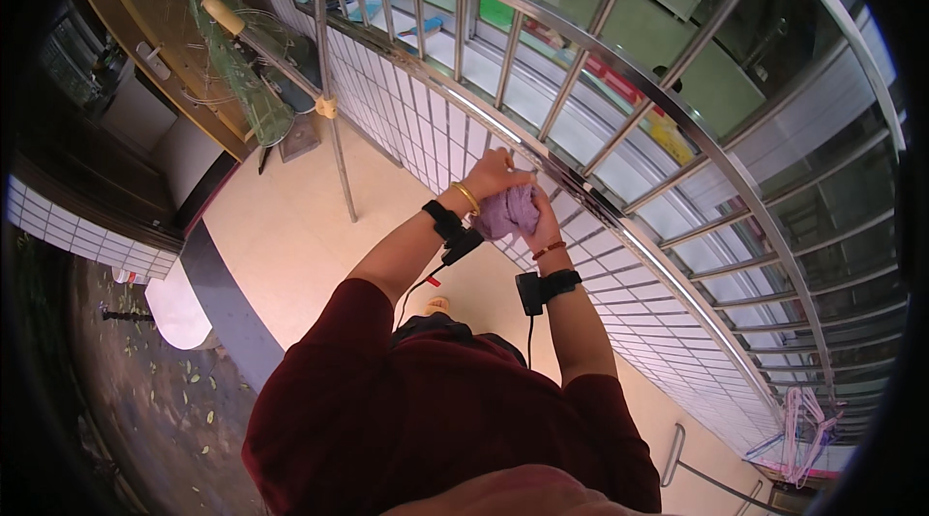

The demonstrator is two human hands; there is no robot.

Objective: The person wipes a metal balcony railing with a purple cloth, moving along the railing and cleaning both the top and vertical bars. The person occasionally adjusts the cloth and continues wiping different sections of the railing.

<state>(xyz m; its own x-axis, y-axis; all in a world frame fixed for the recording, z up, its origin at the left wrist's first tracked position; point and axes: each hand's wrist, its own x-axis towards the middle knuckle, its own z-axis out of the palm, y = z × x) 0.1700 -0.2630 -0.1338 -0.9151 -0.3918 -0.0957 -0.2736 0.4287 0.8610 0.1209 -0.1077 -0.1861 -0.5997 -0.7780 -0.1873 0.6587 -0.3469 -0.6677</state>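
A bunched purple cloth (506, 213) is held between my two hands, close to the white-tiled wall below a barred window. My left hand (495, 179), with a gold bangle at the wrist, grips the cloth from above on its left side. Around the cloth's right side curls my right hand (544, 217), with a red bead bracelet at the wrist. Both forearms wear black strapped devices with cables. Just beyond the hands runs the window grille's lower metal rail (522, 139).
Stainless steel window bars (580, 73) curve along the right. A metal pole rack (335, 146) stands at upper left, with a green mesh net (272, 106) near a wooden door (138, 15). Several hangers (804, 436) hang at lower right. A dark step edge (225, 291) borders the pale floor.
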